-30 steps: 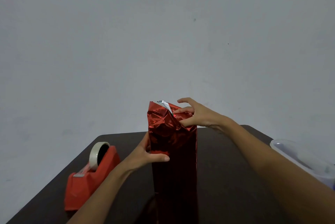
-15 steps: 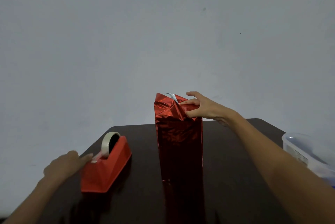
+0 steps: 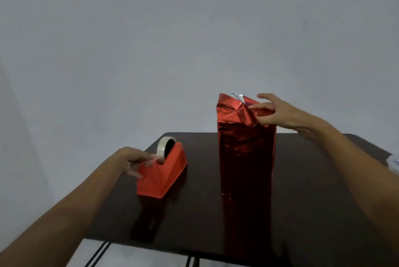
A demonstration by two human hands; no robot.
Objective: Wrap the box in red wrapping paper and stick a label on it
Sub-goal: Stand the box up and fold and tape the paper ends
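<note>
left grip [image 3: 133,160] pinches the tape end [image 3: 154,157] at the red tape dispenser [image 3: 166,174] near the desk's [image 3: 313,202] left edge; right grip [image 3: 275,112] clasps the folded top of the upright red-wrapped box [image 3: 246,150], mid-desk.

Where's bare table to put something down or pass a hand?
The table is bare between the tape dispenser and the wrapped box, along the near edge, and right of the box beneath the right forearm. Crowded: the left edge, where the left hand pinches tape at the dispenser.

Plain grey wall [image 3: 151,40], dark glossy table [image 3: 313,212]
</note>
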